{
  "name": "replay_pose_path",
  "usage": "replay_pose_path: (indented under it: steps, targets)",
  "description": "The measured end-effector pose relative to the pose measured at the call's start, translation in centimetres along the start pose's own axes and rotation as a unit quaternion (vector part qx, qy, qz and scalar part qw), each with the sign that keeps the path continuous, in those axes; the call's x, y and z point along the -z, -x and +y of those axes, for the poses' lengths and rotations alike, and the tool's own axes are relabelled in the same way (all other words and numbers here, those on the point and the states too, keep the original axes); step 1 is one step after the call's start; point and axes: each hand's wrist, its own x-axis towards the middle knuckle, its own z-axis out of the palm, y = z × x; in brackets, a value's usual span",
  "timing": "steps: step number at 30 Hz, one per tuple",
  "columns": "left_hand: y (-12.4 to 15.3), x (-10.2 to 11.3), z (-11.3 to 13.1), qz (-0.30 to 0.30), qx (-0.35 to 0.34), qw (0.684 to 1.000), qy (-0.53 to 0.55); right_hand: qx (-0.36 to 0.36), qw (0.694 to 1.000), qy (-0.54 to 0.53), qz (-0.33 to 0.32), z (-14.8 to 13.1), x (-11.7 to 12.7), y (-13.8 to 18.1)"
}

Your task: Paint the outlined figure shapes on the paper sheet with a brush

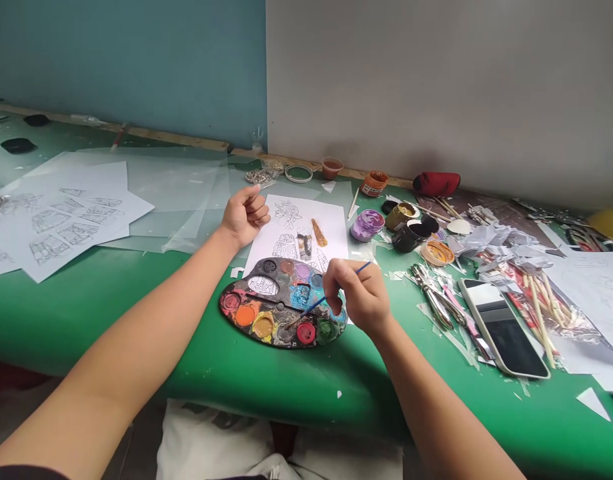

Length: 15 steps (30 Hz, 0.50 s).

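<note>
A slim blue paintbrush (pixel 313 306) is pinched in my right hand (pixel 361 297); its bristle end points down at a dark paint well on the palette. That palette (pixel 281 305) is kidney-shaped and dark, with red, orange, ochre, green, purple and blue paint wells. It overlaps the near part of a white sheet (pixel 259 217) with line drawings. A brown painted tapered shape (pixel 319 233) and a partly painted black-and-gold drawing (pixel 305 243) show on the sheet. Over the sheet's left edge, my left hand (pixel 246 217) is closed in a loose fist, with nothing visible in it.
Open paint jars in purple (pixel 367 225), black (pixel 411 235) and orange (pixel 375 183) stand behind my right hand. Further right lie pliers (pixel 436 293), a phone (pixel 506 330), wooden sticks (pixel 541 310) and paper scraps (pixel 506 243). Printed sheets (pixel 76 220) spread across the left.
</note>
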Motion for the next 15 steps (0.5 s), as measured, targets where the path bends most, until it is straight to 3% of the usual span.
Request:
replay_pose_path:
  steps: [7,15]
  targets:
    - [-1.3,0.5,-0.8,-0.023,0.006,0.999,0.022,0.02,0.996,-0.045,0.073,0.3,-0.9,0.4]
    - [-1.5,0.5,-1.2,0.001,0.005,1.0,0.011,0.031,0.997,0.068,-0.011,0.0,-2.0,1.3]
